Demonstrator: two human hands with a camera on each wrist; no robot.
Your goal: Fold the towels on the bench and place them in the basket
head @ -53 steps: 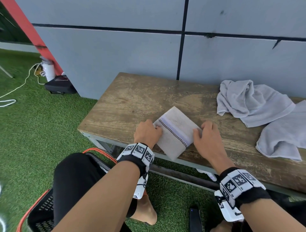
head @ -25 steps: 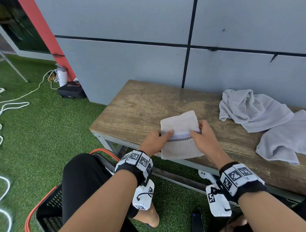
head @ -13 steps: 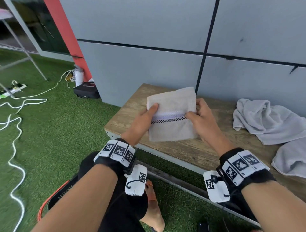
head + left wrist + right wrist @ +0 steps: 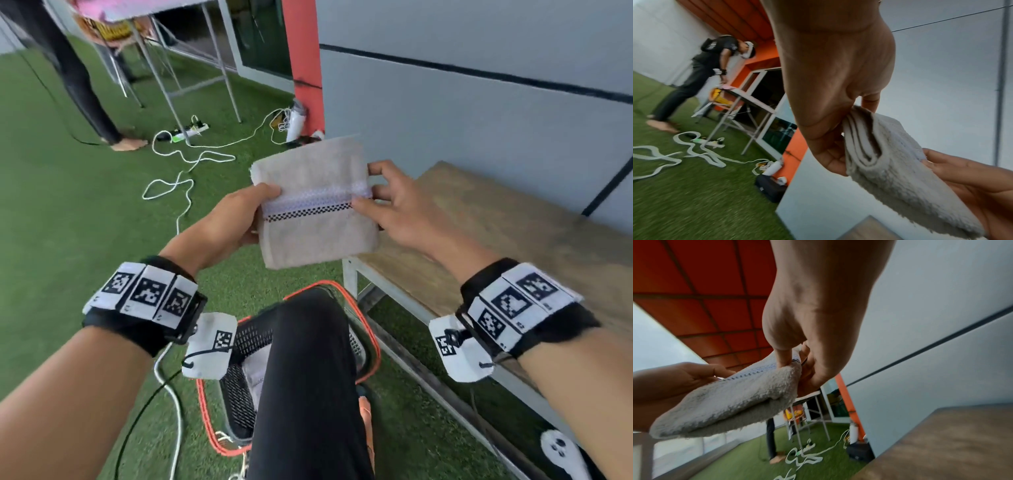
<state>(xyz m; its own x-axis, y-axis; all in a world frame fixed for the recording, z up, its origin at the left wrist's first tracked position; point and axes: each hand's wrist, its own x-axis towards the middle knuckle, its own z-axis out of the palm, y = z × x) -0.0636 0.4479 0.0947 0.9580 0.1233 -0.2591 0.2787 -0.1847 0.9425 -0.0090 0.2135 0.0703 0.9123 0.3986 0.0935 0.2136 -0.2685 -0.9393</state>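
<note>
Up in the air off the bench's [image 4: 513,240] end, the left hand [image 4: 233,219] pinches the folded towel [image 4: 315,202] at its nine o'clock edge and the right hand [image 4: 400,209] pinches the three o'clock edge. Its checked stripe runs nine to three, nearly level, with the basket [image 4: 371,346] below at six o'clock. Only the left wrist view shows the stacked folded layers at the towel's edge.

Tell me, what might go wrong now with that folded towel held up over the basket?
The folded towel hangs in the air, pinched only at its sides by the left hand and right hand; its loose layers could fall open. The person's knee covers much of the basket, so the towel might catch there or miss.
</note>
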